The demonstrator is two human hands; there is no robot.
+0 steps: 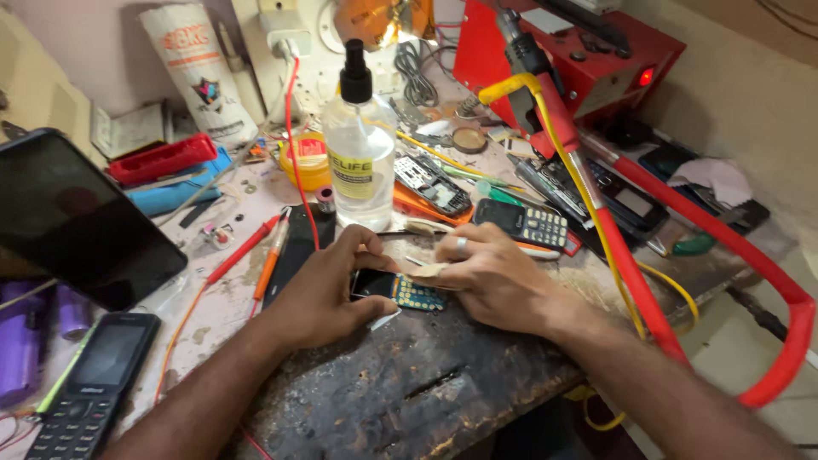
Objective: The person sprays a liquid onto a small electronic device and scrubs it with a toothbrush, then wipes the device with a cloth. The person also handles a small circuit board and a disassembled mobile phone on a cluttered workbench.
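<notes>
Keypad phone (399, 290) sits on the dark worn block (409, 383) at the near edge of the surface (230, 298), between your two hands. Head view only:

- Your left hand (319, 294) clamps the phone's left end: thumb on top, fingers curled around the screen side. Closed on it, not spread.
- Your right hand (490, 277) comes in from the right, ring on one finger, fingertips pinching a small tan piece (426, 271) that lies over the phone's keypad end. Can't tell what the piece is.
- Phone lies flat, screen end to the left, keypad with light keys to the right, partly hidden under both hands.
- Clear spray bottle (358, 145) with black nozzle stands upright just behind your hands, mid-surface.
- Second keypad phone (521, 223), dark with pale keys, lies just beyond your right hand; an opened phone body (430, 183) showing its board lies behind that, beside the bottle.
- Red pen (243, 250) and orange pen (271, 260) lie angled left of your left hand.
- Black keypad phone (89, 383) lies at the near left corner; a large dark-screened phone (77, 217) is propped above it at the left edge.
- Red box unit (579, 51) with a lit red lamp sits at the far right corner; a red hose (724, 247) loops from it down the right side.
</notes>
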